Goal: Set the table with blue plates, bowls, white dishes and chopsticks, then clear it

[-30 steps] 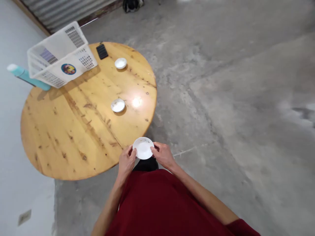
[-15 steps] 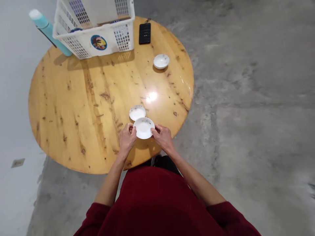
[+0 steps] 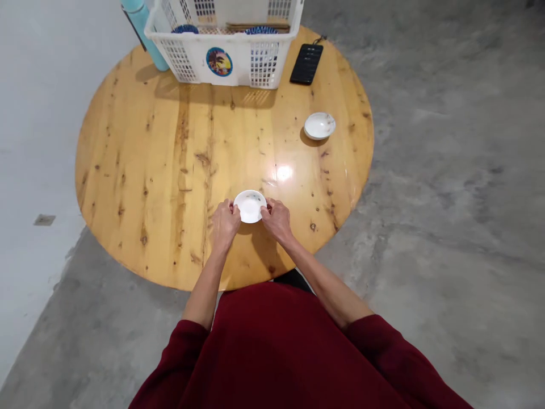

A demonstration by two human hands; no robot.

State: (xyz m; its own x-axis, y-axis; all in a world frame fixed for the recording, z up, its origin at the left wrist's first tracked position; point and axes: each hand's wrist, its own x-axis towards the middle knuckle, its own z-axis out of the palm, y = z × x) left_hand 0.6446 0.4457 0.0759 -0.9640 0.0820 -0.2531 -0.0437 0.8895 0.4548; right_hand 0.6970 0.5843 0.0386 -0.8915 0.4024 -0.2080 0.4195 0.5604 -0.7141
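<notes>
A small white saucer [image 3: 250,207] with a little coloured pattern near its far rim is held level between my two hands, close to the near side of the round wooden table. My left hand [image 3: 226,220] pinches its left rim, thumb on top. On the opposite rim my right hand [image 3: 276,219] is closed in the same way. Whatever lies directly beneath the saucer is hidden, so I cannot tell whether another dish is under it. Farther off to the right sits a white bowl [image 3: 319,126] with a faint pattern.
At the back of the wooden table [image 3: 145,170] stands a white plastic basket [image 3: 236,59] holding blue-patterned things and something brown and flat. A light-blue bottle [image 3: 147,37] is left of it, and a black phone [image 3: 306,63] lies to its right. A white wall borders the left.
My hands have brought the held saucer over the spot of the second saucer, which no longer shows. The camera view has shifted, so table, basket and bowl appear farther right.
</notes>
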